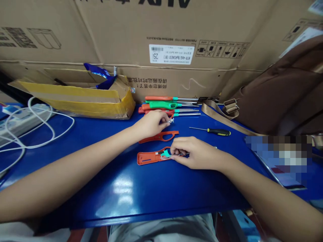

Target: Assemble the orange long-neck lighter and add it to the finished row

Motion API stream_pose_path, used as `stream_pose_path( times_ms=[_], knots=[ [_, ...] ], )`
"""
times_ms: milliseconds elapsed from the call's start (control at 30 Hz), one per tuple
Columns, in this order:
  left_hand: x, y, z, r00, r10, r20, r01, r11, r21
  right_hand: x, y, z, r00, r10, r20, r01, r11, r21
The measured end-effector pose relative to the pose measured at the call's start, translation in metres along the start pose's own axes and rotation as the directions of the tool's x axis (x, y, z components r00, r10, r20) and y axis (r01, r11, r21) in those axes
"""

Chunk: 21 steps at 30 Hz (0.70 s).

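My left hand (155,123) pinches a small whitish part (171,120) above the blue table, just in front of a pile of gas lighters (161,105). Below it lies an orange half shell (157,136) of a lighter with a trigger loop. Nearer to me is a second orange half shell (146,158), lying with its inside up. A teal trigger piece (166,153) and a thin white wire sit in it. My right hand (190,152) has its fingers closed at the right end of this shell, by the teal piece. What its fingertips grip is partly hidden.
A black and yellow screwdriver (219,132) lies to the right, beyond my right hand. A taped cardboard tray (101,107) and a power strip (27,119) with white cable stand left. Large cartons (113,37) wall off the back. A brown bag (282,90) and a tablet-like device (277,164) are right.
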State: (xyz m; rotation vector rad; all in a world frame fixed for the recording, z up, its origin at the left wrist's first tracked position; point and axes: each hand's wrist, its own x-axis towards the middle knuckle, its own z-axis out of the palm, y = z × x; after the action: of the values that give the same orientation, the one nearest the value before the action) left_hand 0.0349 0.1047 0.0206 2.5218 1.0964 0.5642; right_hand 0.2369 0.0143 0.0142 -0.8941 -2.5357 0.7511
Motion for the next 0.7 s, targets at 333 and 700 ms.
stream_pose_path(
  times_ms=[333,700],
  knots=[
    [-0.068,0.039,-0.004,0.978,-0.208,0.028,0.193,0.841,-0.505,-0.002,-0.004,-0.001,0.997,0.080,-0.010,-0.080,0.996,-0.044],
    [-0.092,0.043,-0.013,0.915,-0.399,0.063,0.375,0.783,-0.497,-0.003,-0.006,-0.004,0.998,0.064,0.018,-0.062,0.994,-0.088]
  ],
)
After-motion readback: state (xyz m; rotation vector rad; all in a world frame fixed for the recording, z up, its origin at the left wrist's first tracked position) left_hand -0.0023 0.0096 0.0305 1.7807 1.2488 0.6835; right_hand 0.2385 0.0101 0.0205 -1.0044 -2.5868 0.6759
